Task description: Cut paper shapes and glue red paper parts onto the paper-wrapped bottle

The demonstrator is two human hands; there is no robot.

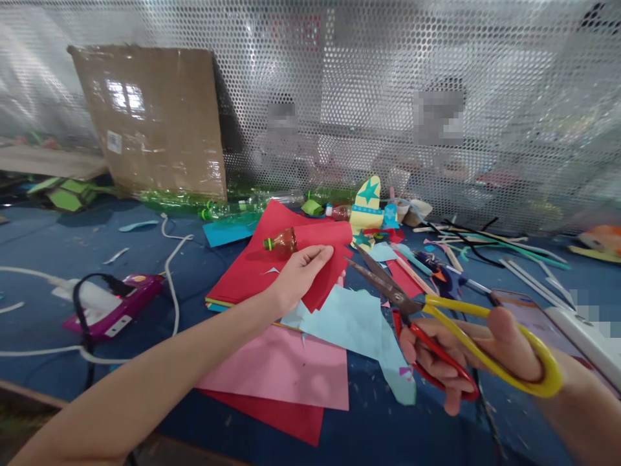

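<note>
My left hand (305,275) pinches a piece of red paper (321,289) between thumb and fingers, over the stack of coloured sheets. Just behind that hand lies a plastic bottle (285,242) with a yellow-green cap, its body wrapped in red paper (325,234). In my right hand (451,356) is a pair of scissors (402,294) with one yellow and one red handle. The blades are apart and point toward the red paper piece without visibly cutting it. Pale blue paper scraps (349,320) and a pink sheet (281,372) lie beneath and in front of my left hand.
A purple power strip (121,310) with white cables sits at left. Behind stand a cardboard sheet (150,123) and a perforated metal screen (330,84). A yellow paper shape with stars (366,204), a glue gun (444,275), thin strips and a phone (528,317) lie right.
</note>
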